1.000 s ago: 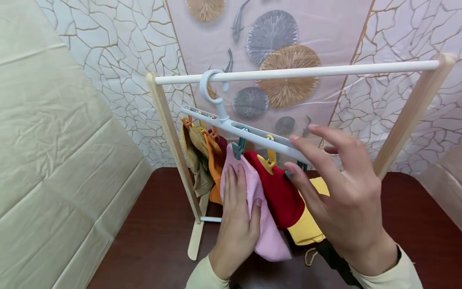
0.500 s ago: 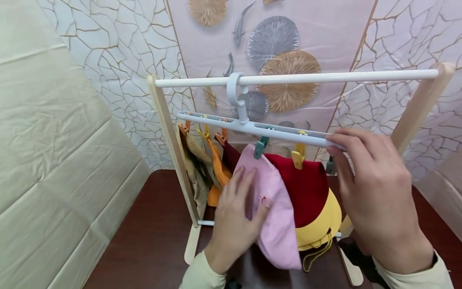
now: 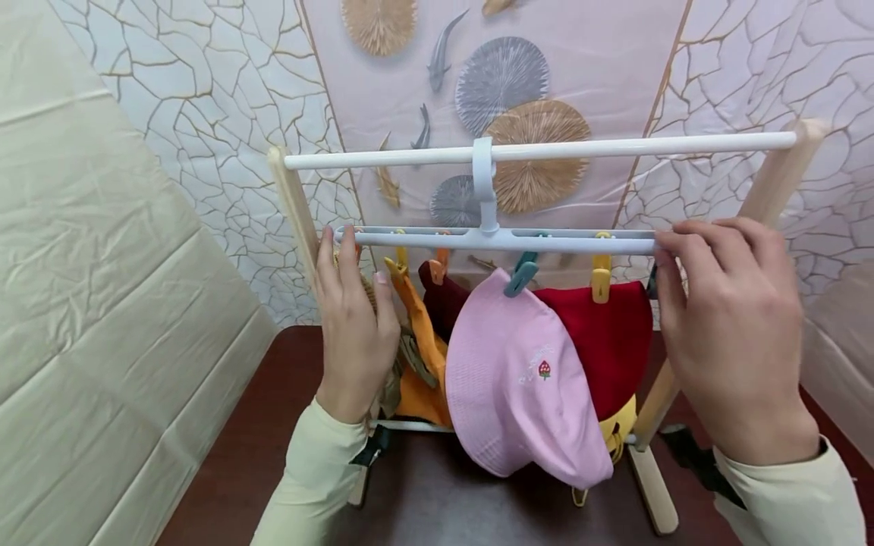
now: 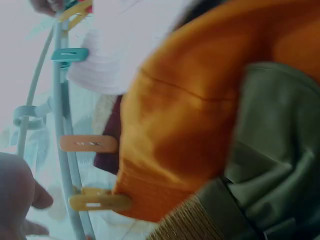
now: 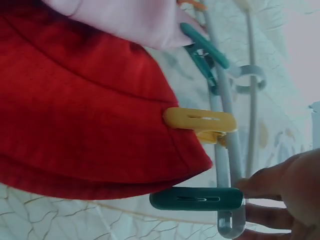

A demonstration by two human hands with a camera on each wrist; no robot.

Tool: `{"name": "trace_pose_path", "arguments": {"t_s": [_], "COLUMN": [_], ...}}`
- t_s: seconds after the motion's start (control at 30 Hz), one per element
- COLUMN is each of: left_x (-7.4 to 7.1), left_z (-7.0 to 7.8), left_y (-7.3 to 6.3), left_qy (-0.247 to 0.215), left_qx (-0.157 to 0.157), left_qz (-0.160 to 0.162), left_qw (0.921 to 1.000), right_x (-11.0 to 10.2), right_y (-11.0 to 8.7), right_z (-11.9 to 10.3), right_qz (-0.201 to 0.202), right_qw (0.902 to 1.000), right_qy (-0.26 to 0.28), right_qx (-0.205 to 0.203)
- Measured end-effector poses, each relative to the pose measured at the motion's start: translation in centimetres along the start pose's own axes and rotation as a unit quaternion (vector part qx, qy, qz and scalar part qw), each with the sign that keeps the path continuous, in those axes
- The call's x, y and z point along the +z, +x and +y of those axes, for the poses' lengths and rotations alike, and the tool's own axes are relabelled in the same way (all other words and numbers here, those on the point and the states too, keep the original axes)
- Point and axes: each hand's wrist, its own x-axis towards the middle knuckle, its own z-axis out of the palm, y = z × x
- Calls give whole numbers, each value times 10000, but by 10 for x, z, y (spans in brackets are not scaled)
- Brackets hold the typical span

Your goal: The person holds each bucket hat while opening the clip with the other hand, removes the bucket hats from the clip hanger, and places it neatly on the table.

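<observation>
A pale blue clip hanger [image 3: 437, 240] hangs level by its hook from the rack's bar. My right hand [image 3: 737, 326] pinches its right end. At its left end, my left hand [image 3: 355, 334] rests with fairly straight fingers. A pink bucket hat [image 3: 519, 394] with a strawberry hangs from a green clothespin [image 3: 522, 279]. Behind it, a red hat [image 3: 604, 341] hangs from a yellow clothespin [image 5: 200, 120]. Orange [image 4: 170, 145], maroon [image 3: 444, 299] and olive [image 4: 280, 120] pieces hang further left, partly hidden. A yellow hat [image 3: 617, 425] shows low behind the red one.
The rack has a white top bar [image 3: 614, 149] and wooden side posts [image 3: 293, 205]. It stands on a dark brown table [image 3: 232, 425]. Patterned cloth [image 3: 225, 114] forms the backdrop, with a beige cloth [image 3: 102, 303] on the left.
The hanger's hook has slid right along the bar, and the hanger has turned level. My left hand has left the pink hat for the hanger's left end; my right hand has taken hold of its right end.
</observation>
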Motion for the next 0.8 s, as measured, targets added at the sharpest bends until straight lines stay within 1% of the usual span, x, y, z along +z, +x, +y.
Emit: {"name": "trace_pose_path", "arguments": {"t_s": [0.1, 0.17, 0.27, 0.33, 0.4, 0.5, 0.63, 0.7, 0.8], "left_x": [2, 3, 2, 1, 0, -2, -4, -5, -6], "left_z": [4, 7, 11, 14, 19, 24, 26, 26, 28], "left_y": [7, 10, 13, 14, 14, 11, 3, -2, -12], "left_qy": [-130, -318, -681, -922, -1077, -1115, -1011, -1020, -1118], "left_qx": [-505, -901, -1426, -1630, -1723, -1704, -1558, -1482, -1304], "left_qz": [-353, -483, -492, -449, -431, -436, -414, -372, -200], "left_qw": [9980, 9943, 9862, 9813, 9782, 9781, 9817, 9830, 9849], "right_x": [6, 10, 16, 20, 25, 32, 40, 41, 41], "right_y": [-3, -6, -11, -14, -17, -18, -14, -12, -10], "right_z": [5, 7, 9, 10, 11, 13, 15, 15, 15], "right_qz": [-25, -116, -533, -826, -1065, -1176, -1232, -1331, -1417], "right_qw": [9998, 9994, 9965, 9936, 9913, 9921, 9923, 9910, 9899], "right_qy": [-212, -326, -633, -772, -771, -425, -86, -83, 70], "right_qx": [-24, 22, -86, -86, -21, 111, 97, 119, 75]}}
